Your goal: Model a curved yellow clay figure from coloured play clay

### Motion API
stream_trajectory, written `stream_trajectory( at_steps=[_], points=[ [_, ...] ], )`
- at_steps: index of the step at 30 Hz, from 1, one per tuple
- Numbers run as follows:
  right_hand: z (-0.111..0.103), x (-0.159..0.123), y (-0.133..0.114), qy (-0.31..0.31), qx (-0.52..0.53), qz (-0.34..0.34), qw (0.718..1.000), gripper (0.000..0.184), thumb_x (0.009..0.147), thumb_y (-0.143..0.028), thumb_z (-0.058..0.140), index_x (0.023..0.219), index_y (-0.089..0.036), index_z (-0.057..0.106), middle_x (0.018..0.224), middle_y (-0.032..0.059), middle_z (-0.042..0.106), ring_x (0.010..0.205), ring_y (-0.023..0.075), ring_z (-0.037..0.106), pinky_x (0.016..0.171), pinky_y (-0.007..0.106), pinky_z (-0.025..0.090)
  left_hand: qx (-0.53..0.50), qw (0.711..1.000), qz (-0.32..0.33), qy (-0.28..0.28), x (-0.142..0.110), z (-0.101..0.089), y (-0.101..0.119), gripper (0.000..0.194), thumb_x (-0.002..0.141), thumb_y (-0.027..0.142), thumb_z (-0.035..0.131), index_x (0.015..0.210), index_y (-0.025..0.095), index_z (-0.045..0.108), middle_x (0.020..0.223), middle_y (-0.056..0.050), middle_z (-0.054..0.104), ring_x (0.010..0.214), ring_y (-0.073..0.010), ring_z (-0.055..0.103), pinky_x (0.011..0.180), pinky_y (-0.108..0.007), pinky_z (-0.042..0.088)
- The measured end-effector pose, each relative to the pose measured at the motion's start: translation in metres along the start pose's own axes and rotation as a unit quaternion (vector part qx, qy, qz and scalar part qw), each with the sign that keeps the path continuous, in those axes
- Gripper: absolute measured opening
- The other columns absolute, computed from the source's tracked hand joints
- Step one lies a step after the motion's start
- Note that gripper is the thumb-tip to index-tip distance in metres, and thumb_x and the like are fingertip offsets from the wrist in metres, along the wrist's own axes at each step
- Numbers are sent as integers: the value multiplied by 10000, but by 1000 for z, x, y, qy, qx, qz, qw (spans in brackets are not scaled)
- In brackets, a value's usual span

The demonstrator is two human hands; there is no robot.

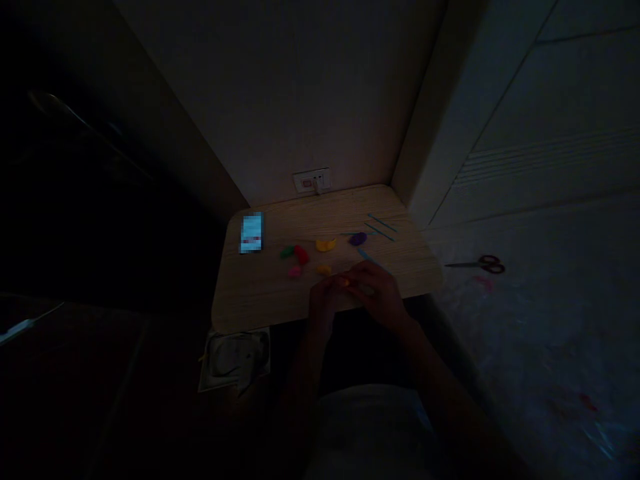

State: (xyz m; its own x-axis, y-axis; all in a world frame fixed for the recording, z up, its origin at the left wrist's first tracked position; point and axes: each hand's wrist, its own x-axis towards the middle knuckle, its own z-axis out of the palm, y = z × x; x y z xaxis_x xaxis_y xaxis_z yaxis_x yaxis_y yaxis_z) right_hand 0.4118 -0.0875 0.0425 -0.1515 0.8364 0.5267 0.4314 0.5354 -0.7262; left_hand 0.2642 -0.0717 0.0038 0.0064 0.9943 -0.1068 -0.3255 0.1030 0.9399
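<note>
In the dim head view, my left hand and my right hand meet over the table's front edge. Between their fingertips they pinch a small bright orange piece of modelling clay, mostly covered by the fingers. Just beyond them on the wooden table lies an orange-yellow lump, with a curved yellow piece behind it. Further left are red clay, green clay and a pink lump. Purple clay rests beyond my right hand, near a flat blue strip.
A lit phone lies at the table's back left. Thin blue sticks lie at the back right. A wall socket sits behind the table. Scissors lie on the pale surface to the right. A box stands below left.
</note>
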Motion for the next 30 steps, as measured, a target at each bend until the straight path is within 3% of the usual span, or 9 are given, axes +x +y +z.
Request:
stream_trajectory(
  at_steps=[5,11,13,15,17,19,23,26,30],
  points=[
    [-1,-1,1,11,8,26,1000,170,1001,-349,640,975,-221,749,902,56,713,795,195,657,732,334,535,-29,999,-7,-12,-1,-4,5,546,809,704,701,763,166,782,840,-87,794,848,-232,744,863,-350,568],
    [-1,-5,4,38,22,110,993,348,1061,-398,484,848,-207,681,742,30,684,670,181,634,649,314,510,-58,998,21,-15,-5,-2,14,413,794,576,778,826,164,776,849,-80,792,820,-222,750,849,-351,585],
    [2,-7,5,50,15,108,993,318,1064,-392,473,958,-214,714,855,60,728,782,212,680,725,348,553,-73,997,21,-20,-6,3,14,377,771,532,813,872,170,775,895,-74,795,855,-220,754,882,-357,586],
    [6,-9,7,79,-31,84,993,295,1055,-384,487,1088,-231,737,1082,108,735,1019,262,680,871,429,569,-90,996,8,-20,-7,8,12,385,750,508,836,930,173,774,984,-84,799,914,-226,757,916,-369,581],
    [9,-10,8,93,-91,55,990,297,1045,-362,502,1177,-253,744,1311,132,659,1244,305,588,1016,524,518,-120,993,-18,-14,-9,14,9,423,728,506,854,971,171,768,1065,-102,793,979,-235,753,940,-374,575],
    [10,-10,9,68,-127,28,989,313,1037,-328,512,1251,-278,735,1463,124,562,1360,327,497,1092,588,457,-153,987,-51,-15,-10,18,7,444,713,510,865,972,163,765,1076,-113,790,1000,-238,749,926,-365,576],
    [9,-11,11,-9,-115,-2,993,410,1038,-270,471,1409,-316,639,1593,98,451,1450,330,425,1161,631,379,-158,983,-89,-5,-13,22,5,412,671,444,905,934,158,768,956,-81,793,884,-200,748,792,-299,571],
    [6,-11,9,-8,-48,-4,999,509,1044,-319,460,1553,-318,467,1622,97,429,1484,315,410,1184,606,378,-160,981,-105,12,-16,24,8,412,636,381,926,941,152,772,960,-77,796,894,-194,745,816,-298,564],
    [4,-4,7,11,-54,-8,998,551,1068,-370,391,1614,-299,353,1646,95,410,1528,298,363,1223,587,331,-162,979,-121,-31,-29,36,7,351,711,373,867,970,156,775,1031,-90,793,973,-219,740,879,-330,566]
  ],
)
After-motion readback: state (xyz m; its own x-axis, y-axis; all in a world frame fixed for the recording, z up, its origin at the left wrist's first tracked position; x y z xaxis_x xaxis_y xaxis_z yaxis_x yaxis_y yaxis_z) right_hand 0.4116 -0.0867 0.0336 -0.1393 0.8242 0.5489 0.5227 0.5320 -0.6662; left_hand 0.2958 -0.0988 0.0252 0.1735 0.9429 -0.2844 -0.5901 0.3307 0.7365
